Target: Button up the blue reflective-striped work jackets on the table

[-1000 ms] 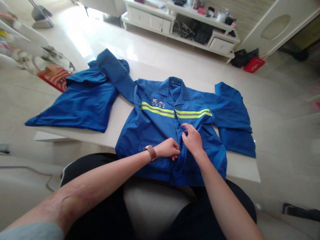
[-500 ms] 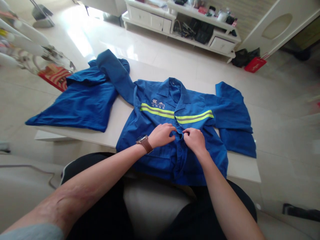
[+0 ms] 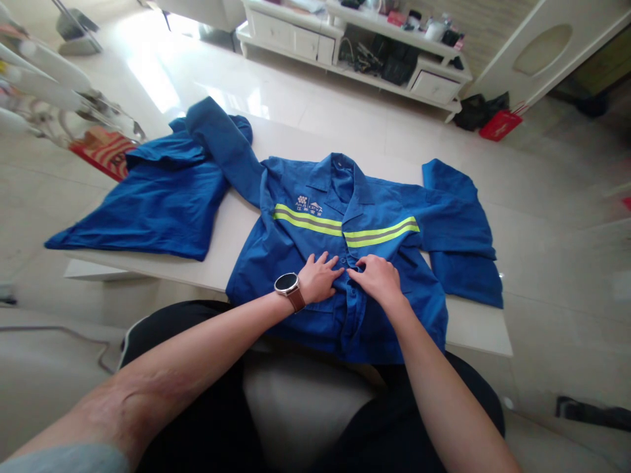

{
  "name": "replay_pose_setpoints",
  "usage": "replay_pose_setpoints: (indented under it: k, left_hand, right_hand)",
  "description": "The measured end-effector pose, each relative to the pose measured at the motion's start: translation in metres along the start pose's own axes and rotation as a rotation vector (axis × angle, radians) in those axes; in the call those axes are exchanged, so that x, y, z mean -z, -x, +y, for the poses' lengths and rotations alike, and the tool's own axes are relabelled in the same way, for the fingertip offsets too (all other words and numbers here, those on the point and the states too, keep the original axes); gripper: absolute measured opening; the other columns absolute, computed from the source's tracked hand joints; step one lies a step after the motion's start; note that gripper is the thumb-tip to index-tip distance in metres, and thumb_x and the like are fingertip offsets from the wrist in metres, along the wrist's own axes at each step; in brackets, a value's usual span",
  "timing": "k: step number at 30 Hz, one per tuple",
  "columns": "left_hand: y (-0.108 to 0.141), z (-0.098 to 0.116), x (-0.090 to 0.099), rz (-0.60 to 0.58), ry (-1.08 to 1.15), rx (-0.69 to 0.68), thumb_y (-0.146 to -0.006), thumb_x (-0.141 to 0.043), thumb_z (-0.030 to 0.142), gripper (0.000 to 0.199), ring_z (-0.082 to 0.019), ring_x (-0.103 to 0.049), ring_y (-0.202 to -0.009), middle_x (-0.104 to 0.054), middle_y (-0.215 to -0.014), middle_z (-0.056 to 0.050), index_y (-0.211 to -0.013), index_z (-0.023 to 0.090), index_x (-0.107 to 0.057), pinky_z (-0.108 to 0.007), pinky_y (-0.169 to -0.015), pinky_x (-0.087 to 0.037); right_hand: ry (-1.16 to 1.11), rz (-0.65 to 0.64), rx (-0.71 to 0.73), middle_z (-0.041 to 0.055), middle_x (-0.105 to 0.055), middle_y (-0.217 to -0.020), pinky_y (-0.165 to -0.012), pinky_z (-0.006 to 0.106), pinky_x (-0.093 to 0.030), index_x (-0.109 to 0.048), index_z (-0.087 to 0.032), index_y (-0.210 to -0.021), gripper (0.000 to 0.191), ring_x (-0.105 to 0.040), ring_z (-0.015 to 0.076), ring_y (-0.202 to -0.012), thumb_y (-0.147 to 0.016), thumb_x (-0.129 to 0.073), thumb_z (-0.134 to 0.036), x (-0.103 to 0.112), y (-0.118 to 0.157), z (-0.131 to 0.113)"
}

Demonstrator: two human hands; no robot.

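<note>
A blue work jacket (image 3: 300, 246) lies spread front up, its collar away from me. A yellow and grey reflective stripe crosses the chest below white lettering. My left hand (image 3: 318, 279), with a watch (image 3: 287, 284) on the wrist, rests flat on the jacket beside the button strip, fingers spread. Across the strip, my right hand (image 3: 378, 281) is closed, thumb and forefinger pinching the jacket's front edge. A button (image 3: 344, 261) shows just above the hands. Below them the strip (image 3: 351, 312) is partly parted.
Under the jacket is a white table (image 3: 229, 263). A folded blue garment (image 3: 148, 210) lies at its left, with a jacket sleeve reaching over it. A red striped bag (image 3: 101, 151) is beyond the left end. Across the floor stands a white cabinet (image 3: 290, 39); a red bag (image 3: 500, 125) sits near it.
My left hand has flattened onto the jacket and its fingers have spread, with the watch face turned up. My right hand has shifted slightly left and down along the button strip.
</note>
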State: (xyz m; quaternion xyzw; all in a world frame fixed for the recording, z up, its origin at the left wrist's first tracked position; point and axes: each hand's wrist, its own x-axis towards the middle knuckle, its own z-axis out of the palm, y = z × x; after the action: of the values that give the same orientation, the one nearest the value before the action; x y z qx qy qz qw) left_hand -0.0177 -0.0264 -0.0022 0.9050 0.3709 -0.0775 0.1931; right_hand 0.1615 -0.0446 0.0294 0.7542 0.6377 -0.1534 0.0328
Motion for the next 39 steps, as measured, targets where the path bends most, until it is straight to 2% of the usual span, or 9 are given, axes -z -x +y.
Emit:
replay_pose_setpoints:
  k: [5, 9, 12, 15, 19, 24, 31, 34, 39]
  left_hand:
    - [0.003, 0.006, 0.003, 0.037, -0.003, -0.008, -0.09, -0.059, 0.033, 0.052, -0.04, -0.045, -0.139, -0.051, -0.155, -0.016, -0.141, 0.023, -0.064, -0.061, -0.107, -0.042]
    - [0.003, 0.005, 0.01, 0.033, 0.02, -0.024, -0.089, -0.058, 0.033, 0.035, -0.036, -0.058, -0.121, -0.067, -0.132, -0.016, -0.114, 0.02, -0.077, -0.05, -0.096, -0.05]
    - [-0.004, -0.001, 0.016, 0.012, 0.083, -0.033, -0.093, -0.049, 0.025, 0.03, -0.028, -0.067, -0.106, -0.073, -0.113, -0.013, -0.104, 0.018, -0.076, -0.039, -0.089, -0.053]
    - [-0.014, -0.005, 0.015, 0.068, 0.142, 0.033, -0.094, -0.044, 0.016, 0.03, -0.024, -0.071, -0.097, -0.074, -0.106, -0.01, -0.108, 0.018, -0.071, -0.035, -0.084, -0.054]
    - [-0.028, -0.001, 0.004, 0.162, 0.143, 0.116, -0.094, -0.049, 0.018, 0.027, -0.026, -0.072, -0.093, -0.068, -0.114, -0.013, -0.115, 0.016, -0.066, -0.036, -0.081, -0.055]
    - [-0.044, 0.006, -0.004, 0.134, 0.182, 0.124, -0.097, -0.045, 0.019, 0.024, -0.026, -0.07, -0.097, -0.067, -0.112, -0.015, -0.106, 0.014, -0.067, -0.038, -0.087, -0.055]
    - [-0.046, 0.004, 0.0, 0.133, 0.215, 0.145, -0.092, -0.048, 0.012, 0.035, -0.027, -0.069, -0.104, -0.07, -0.114, -0.015, -0.126, 0.016, -0.058, -0.04, -0.091, -0.054]
    - [-0.047, -0.002, 0.002, 0.199, 0.351, 0.144, -0.09, -0.056, 0.014, 0.029, -0.027, -0.069, -0.102, -0.073, -0.109, -0.01, -0.118, 0.02, -0.06, -0.037, -0.086, -0.053]
    - [-0.05, -0.013, 0.008, 0.336, 0.826, 0.162, -0.082, -0.069, 0.012, 0.024, -0.017, -0.068, -0.077, -0.07, -0.077, 0.002, -0.102, 0.021, -0.059, -0.028, -0.074, -0.051]
  right_hand:
    - [0.015, 0.038, 0.046, 0.0064, -0.077, -0.112, -0.082, 0.033, -0.052, -0.081, -0.028, -0.102, 0.028, -0.072, 0.0257, -0.097, -0.087, -0.057, -0.032, -0.002, -0.001, 0.002]
    - [-0.05, 0.151, 0.06, 0.0052, -0.078, -0.109, -0.082, 0.031, -0.05, -0.08, -0.025, -0.102, 0.03, -0.071, 0.0243, -0.096, -0.089, -0.054, -0.031, -0.001, -0.002, 0.003]
    - [-0.086, 0.218, 0.063, 0.0046, -0.078, -0.109, -0.082, 0.03, -0.049, -0.08, -0.024, -0.101, 0.028, -0.071, 0.0237, -0.098, -0.088, -0.055, -0.03, -0.001, -0.001, 0.002]
    - [-0.103, 0.243, 0.075, 0.0043, -0.078, -0.109, -0.082, 0.03, -0.049, -0.08, -0.024, -0.099, 0.027, -0.07, 0.0231, -0.098, -0.088, -0.056, -0.029, -0.001, 0.0, 0.0]
    - [-0.113, 0.232, 0.086, 0.0044, -0.078, -0.109, -0.083, 0.03, -0.05, -0.08, -0.024, -0.099, 0.028, -0.07, 0.0234, -0.098, -0.089, -0.055, -0.03, 0.001, 0.001, -0.001]
    - [-0.118, 0.223, 0.081, 0.0045, -0.078, -0.109, -0.086, 0.03, -0.051, -0.081, -0.026, -0.1, 0.028, -0.07, 0.0233, -0.098, -0.089, -0.055, -0.031, 0.005, 0.004, 0.001]
    - [-0.134, 0.228, 0.078, 0.0044, -0.078, -0.109, -0.086, 0.031, -0.051, -0.081, -0.026, -0.101, 0.028, -0.071, 0.0235, -0.098, -0.089, -0.056, -0.031, 0.008, 0.007, 0.005]
    - [-0.145, 0.24, 0.079, 0.0037, -0.078, -0.11, -0.085, 0.031, -0.051, -0.08, -0.026, -0.101, 0.028, -0.071, 0.0236, -0.098, -0.088, -0.056, -0.031, 0.008, 0.007, 0.004]
    - [-0.203, 0.264, 0.07, 0.0041, -0.078, -0.108, -0.085, 0.03, -0.051, -0.08, -0.026, -0.099, 0.027, -0.07, 0.0229, -0.097, -0.089, -0.056, -0.032, 0.006, 0.006, 0.002]
